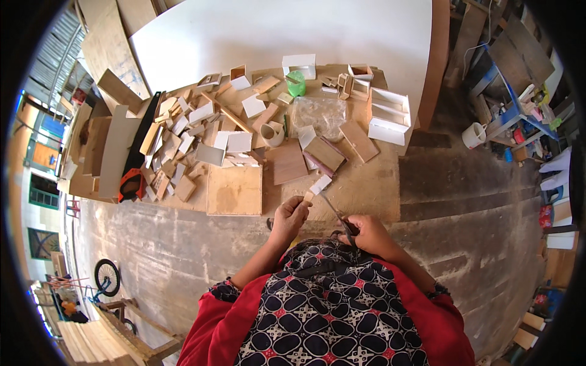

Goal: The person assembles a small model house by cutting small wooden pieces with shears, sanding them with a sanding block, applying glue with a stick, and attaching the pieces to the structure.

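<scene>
Pinching flat tan-and-white strip by near end in left hand, seemingly to stay clear of dark-handled, scissor-like metal tool gripped in right hand

We note metal-bladed scissors, a matt wooden tabletop, a glossy, clear plastic bag, a smooth white box, a matt cloth shirt and a dull, scuffed floor.

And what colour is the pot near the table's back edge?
Green; the pot shows best in the head view.
</scene>
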### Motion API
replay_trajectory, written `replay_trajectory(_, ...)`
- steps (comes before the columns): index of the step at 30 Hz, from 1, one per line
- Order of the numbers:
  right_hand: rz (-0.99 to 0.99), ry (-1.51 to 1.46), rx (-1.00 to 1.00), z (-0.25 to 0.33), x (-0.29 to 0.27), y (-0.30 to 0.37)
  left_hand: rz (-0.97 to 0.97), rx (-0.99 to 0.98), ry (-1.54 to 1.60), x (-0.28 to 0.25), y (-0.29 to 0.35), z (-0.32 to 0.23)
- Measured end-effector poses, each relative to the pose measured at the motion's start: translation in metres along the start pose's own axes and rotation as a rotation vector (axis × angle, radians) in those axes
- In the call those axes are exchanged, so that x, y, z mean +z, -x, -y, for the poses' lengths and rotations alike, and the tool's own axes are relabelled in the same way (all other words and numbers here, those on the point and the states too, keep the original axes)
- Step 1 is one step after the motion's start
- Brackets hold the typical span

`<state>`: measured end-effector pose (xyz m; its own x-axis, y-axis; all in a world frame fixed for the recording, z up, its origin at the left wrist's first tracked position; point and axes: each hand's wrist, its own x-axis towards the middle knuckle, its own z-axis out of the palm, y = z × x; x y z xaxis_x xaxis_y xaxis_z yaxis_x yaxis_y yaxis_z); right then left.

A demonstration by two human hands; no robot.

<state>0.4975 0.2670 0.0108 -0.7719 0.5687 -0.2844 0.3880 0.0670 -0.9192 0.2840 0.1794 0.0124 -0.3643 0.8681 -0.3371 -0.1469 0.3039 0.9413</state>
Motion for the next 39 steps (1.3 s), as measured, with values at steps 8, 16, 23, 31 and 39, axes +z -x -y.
replay_trajectory(8,-0.207,0.317,-0.133,0.023,-0.006,-0.021,0.012,-0.049,0.074,-0.009,-0.005,-0.006)
replay_trajectory(16,-0.534,0.868,0.166,-0.005,-0.052,-0.047,0.016,-0.114,0.364,-0.03,-0.007,-0.015)
replay_trajectory(23,-0.239,0.993,0.288,0.033,-0.066,-0.074,0.126,-0.104,0.678,-0.026,-0.016,-0.037)
replay_trajectory(31,-0.344,0.965,-0.107,0.028,-0.023,-0.153,0.297,-0.311,0.529,0.005,0.026,-0.045)
replay_trajectory(39,-0.576,0.204,-0.217,0.025,-0.046,-0.182,0.181,-0.301,0.563,-0.008,0.029,-0.049)
